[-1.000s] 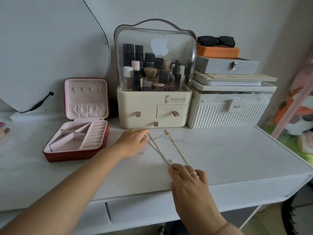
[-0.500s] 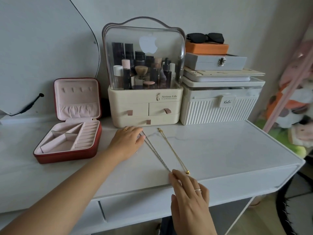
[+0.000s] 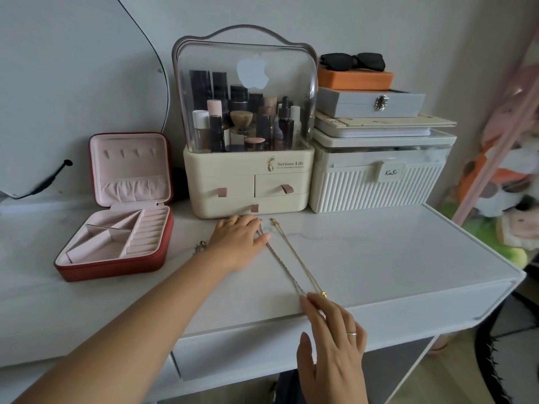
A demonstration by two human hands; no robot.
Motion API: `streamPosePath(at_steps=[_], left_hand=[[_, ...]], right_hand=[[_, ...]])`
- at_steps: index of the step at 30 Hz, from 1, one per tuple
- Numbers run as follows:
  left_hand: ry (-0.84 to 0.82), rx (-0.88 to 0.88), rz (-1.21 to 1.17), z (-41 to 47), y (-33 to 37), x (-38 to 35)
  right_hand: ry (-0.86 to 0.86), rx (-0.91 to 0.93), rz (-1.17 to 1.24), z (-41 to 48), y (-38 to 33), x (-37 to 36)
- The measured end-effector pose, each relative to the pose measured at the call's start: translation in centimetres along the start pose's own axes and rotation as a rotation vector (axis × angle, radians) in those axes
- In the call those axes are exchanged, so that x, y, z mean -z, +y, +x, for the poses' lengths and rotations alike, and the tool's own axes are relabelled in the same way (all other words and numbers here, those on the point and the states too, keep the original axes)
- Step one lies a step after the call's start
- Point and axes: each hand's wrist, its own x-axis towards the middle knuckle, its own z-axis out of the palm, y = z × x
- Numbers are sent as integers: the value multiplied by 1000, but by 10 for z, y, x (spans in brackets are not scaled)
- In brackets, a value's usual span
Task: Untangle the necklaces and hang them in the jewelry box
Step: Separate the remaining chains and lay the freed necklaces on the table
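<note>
Two necklaces lie stretched side by side on the white tabletop: a silver chain [image 3: 280, 259] and a gold chain [image 3: 297, 256] with a small gold pendant near the front edge. My left hand [image 3: 237, 240] lies flat with straight fingers pressing the silver chain's far end. My right hand [image 3: 332, 330] has extended fingertips touching the near ends of both chains. A third small silver piece [image 3: 199, 246] lies left of my left wrist. The red jewelry box [image 3: 116, 228] stands open at the left, its pink lid upright with hooks.
A cream cosmetics organizer [image 3: 248, 182] with a clear dome stands behind the chains. A white ribbed box [image 3: 373, 185] with stacked cases and sunglasses sits to its right. A mirror [image 3: 73, 83] leans at the back left. The table's front edge runs under my right hand.
My right hand slid the chains' near ends toward the front edge, so both now lie straighter and longer. My left hand stayed on the far end. The camera shifted slightly.
</note>
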Motion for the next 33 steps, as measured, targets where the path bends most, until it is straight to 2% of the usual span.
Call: streamPosePath(at_steps=[8, 14, 17, 20, 23, 28, 33], left_hand=[[96, -9, -66, -1, -3, -5], [10, -86, -84, -9, -1, 0], [151, -60, -261, -17, -16, 14], [253, 59, -406, -30, -47, 27], [219, 80, -420, -50, -70, 32], [186, 16, -347, -72, -84, 28], [200, 2, -241, -76, -76, 27]], right_hand=[[-88, -40, 84, -4, 3, 2], [-114, -50, 113, -4, 0, 6], [-70, -40, 132, 3, -5, 14], [-72, 31, 144, 22, -18, 18], [-210, 119, 132, 48, -33, 10], [-610, 151, 67, 99, -62, -23], [-720, 62, 104, 132, -83, -68]])
